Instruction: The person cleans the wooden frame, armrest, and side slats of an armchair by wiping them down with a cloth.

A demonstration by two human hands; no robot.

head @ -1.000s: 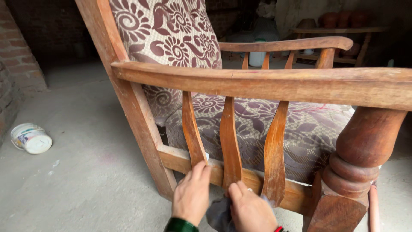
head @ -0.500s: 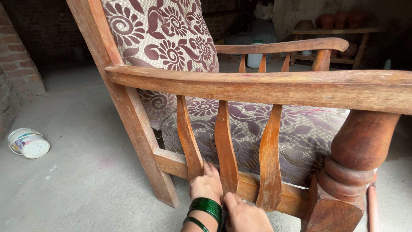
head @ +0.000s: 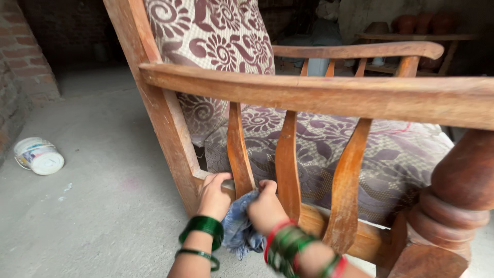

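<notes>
Both hands are working a crumpled blue-grey cloth [head: 237, 229] around the foot of the first curved wooden slat [head: 239, 154] on the side of a reddish-brown wooden armchair [head: 309, 92]; the left hand [head: 215, 194] is curled closed on the outer side of that slat, fingers bent over the lower side rail [head: 314, 219], and the right hand [head: 266, 206] is fisted between the first slat and the second slat [head: 287, 159], pinching the cloth's upper edge. The cloth is bunching under both palms and hanging down between the wrists; whether the left hand is truly gripping it or only pressing on it I cannot tell.

To do this well, the cloth is best being drawn taut round the slat's base and worked back and forth — the joint with the rail is a tight corner, likely where dust is gathering; a loose wad will probably skip it. Keeping the green glass bangles [head: 201, 227] clear of the wood seems wise, since they could scuff the finish.

The wood is looking worn and matt, with streaky grain and softened edges; the slats are tapering and bowing, and the turned front post [head: 453, 206] is swelling in rounded rings. The seat cushion [head: 329, 149] is a woven maroon-and-cream fabric with swirling flowers — slightly ribbed in texture; the concrete floor [head: 103, 206] is grey and dusty, with a white plastic tub [head: 38, 155] lying on its side well apart.
</notes>
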